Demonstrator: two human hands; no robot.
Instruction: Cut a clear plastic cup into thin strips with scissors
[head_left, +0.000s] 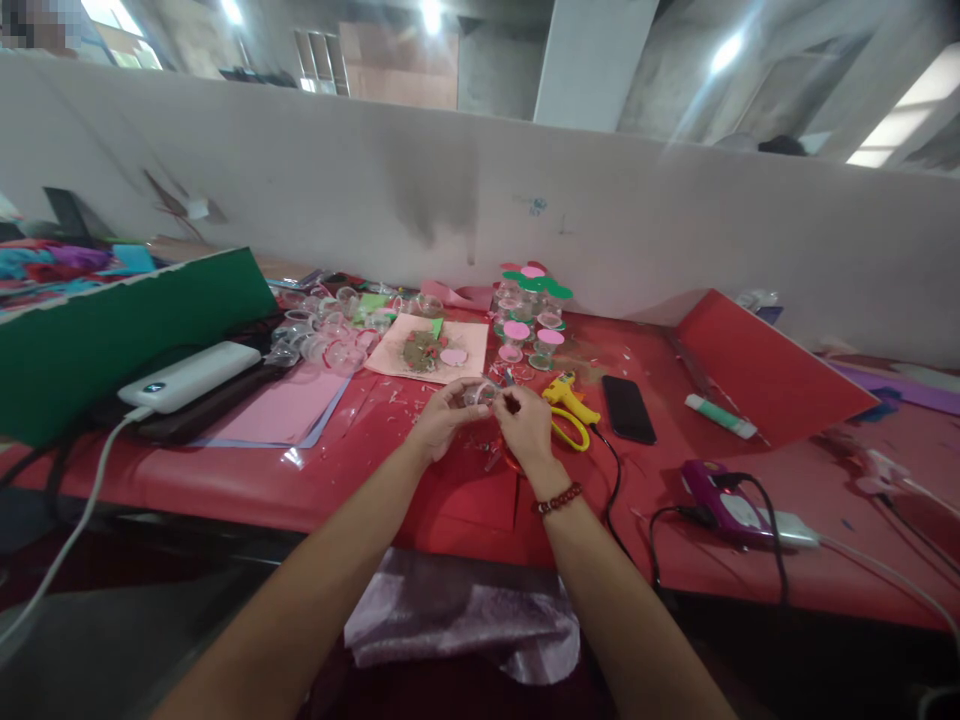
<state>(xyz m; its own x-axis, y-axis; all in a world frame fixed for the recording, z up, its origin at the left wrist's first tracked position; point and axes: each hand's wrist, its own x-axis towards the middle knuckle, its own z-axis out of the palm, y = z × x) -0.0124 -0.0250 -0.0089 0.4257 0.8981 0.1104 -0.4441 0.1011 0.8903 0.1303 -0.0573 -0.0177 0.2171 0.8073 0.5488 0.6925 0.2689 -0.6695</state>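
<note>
My left hand (442,420) is closed around a small clear plastic cup (478,395), held just above the table's middle. Right beside it, my right hand (529,425) has its fingers pinched at the cup's side. A slim greyish tool (510,377) sticks up from those fingers; its kind is too small to make out. Just right of my right hand lies a yellow glue gun (571,398), next to yellow-handled scissors (574,432). Beyond the hands, clear cups with pink paper discs (516,331) stand in stacks, some topped with green discs (555,288).
A pale sheet (382,357) bears brownish scraps. Many clear cups (330,335) are heaped behind pink paper (270,405). A white power bank (191,376) lies left. To the right are a phone (628,408), a glue stick (720,415), a red board (780,370) and a purple power strip (724,505) with cords.
</note>
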